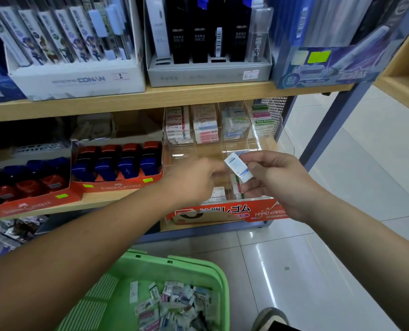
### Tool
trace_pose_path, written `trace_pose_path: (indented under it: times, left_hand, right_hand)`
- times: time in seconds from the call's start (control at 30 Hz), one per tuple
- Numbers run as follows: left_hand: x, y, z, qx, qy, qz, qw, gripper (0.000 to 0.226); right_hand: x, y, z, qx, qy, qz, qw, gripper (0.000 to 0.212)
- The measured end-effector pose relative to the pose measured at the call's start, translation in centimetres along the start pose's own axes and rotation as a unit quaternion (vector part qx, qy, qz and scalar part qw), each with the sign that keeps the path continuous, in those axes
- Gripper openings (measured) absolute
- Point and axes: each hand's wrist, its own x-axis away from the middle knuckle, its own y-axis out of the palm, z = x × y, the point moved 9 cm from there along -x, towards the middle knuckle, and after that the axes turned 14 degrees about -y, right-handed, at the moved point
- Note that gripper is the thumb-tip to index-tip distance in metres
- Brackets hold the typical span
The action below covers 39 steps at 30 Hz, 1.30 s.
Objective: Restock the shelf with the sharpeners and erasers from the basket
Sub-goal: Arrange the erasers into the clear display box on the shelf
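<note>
My right hand (pixel 277 185) pinches a small white and blue eraser (pixel 238 168) in front of the clear acrylic eraser display (pixel 253 144) on the middle shelf. My left hand (pixel 194 180) reaches toward the same display, blurred, its fingertips close to the eraser; whether it holds anything I cannot tell. Stacked erasers (pixel 204 123) fill the display's back compartments. A green basket (pixel 198 266) on the floor below holds several loose wrapped erasers (pixel 177 306). Red and blue sharpeners (pixel 117 161) sit in orange trays to the left.
The upper wooden shelf (pixel 151 97) carries boxes of pens and pencil leads. An orange eraser box (pixel 225 211) stands at the shelf's front edge. A blue metal post (pixel 334 125) frames the right end. My shoe (pixel 270 317) is on the tiled floor.
</note>
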Motion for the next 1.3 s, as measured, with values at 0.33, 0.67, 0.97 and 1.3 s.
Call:
trace_pose_path:
  times: [0.33,0.67,0.97,1.3]
  left_hand:
    - [2.4,-2.5,-2.3,0.499,-0.123,-0.094,0.853,0.012]
    - [5.6,-3.2,-4.3,0.489,-0.084,0.007,0.868,0.028]
    - [4.7,-4.2,-4.2,0.426,-0.070,0.007,0.902,0.037]
    - [1.5,-4.8,-0.9,0.350,-0.049,-0.056,0.934,0.029]
  right_hand:
    - [0.1,2.3,-1.7,-0.003,-0.046,-0.043,0.998,0.016]
    - [0.3,4.5,-1.2,-0.108,0.006,-0.086,0.990,0.024]
    - [0.0,5.1,-2.1,-0.093,-0.054,-0.077,0.991,0.030]
    - [-0.7,-2.4,-3.6,0.038,-0.103,0.096,0.989,0.019]
